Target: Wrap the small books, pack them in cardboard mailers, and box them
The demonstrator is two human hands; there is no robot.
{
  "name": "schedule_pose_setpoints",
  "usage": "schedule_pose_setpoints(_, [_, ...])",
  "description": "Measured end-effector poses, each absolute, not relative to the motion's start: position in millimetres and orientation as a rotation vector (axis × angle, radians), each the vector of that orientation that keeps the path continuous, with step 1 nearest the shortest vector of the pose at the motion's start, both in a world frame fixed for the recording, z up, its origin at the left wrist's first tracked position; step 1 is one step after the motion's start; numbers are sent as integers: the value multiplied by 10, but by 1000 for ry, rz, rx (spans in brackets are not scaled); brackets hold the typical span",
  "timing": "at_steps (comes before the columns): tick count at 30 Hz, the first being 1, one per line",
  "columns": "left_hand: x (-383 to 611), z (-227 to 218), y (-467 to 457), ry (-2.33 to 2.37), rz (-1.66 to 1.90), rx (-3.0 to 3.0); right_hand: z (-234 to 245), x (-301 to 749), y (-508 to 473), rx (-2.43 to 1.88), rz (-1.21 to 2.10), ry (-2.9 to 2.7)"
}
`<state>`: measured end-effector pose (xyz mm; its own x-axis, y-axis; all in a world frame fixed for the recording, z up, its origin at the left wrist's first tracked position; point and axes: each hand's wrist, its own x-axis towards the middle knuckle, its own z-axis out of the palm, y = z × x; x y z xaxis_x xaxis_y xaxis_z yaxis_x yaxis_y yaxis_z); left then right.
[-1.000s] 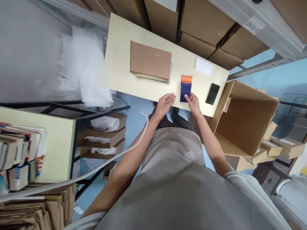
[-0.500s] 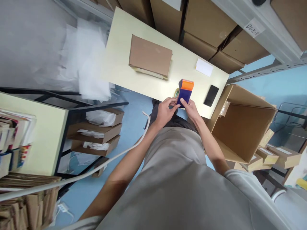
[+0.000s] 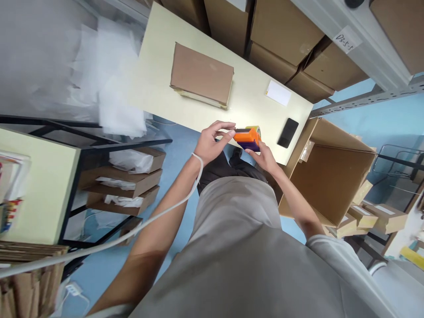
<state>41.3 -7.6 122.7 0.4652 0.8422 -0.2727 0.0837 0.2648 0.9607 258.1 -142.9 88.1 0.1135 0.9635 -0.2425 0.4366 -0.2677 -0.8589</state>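
A small orange and dark blue box (image 3: 245,137) is held between both hands, over the near edge of the table. My left hand (image 3: 213,140) grips its left end, the thumb on the near side and the fingers on the far side. My right hand (image 3: 264,157) closes round its lower right corner, with some fingers hidden behind it. Just beyond the box, a yellowish roll of tape (image 3: 258,128) lies partly hidden on the table.
On the cream table (image 3: 155,84) lie a brown cardboard box (image 3: 202,74), a white card or label (image 3: 278,92) and a black phone (image 3: 288,132). A large open carton (image 3: 331,176) stands at the right. A white cable (image 3: 149,223) runs across my left forearm. Cartons (image 3: 285,31) line the back.
The box has turned from upright to sideways, so more of its orange part faces me. My left hand has moved left to its end. The whole view has shifted slightly.
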Motion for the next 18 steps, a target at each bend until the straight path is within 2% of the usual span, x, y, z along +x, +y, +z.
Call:
schedule_pose_setpoints(11, [328,1474,-88,894,582,1331,1129,2779,-1486,-1662,906,-1826])
schedule_pose_setpoints(18, [289,1357,-125,889,561,1329,1210,2841,-1483,-1594,901,-1988])
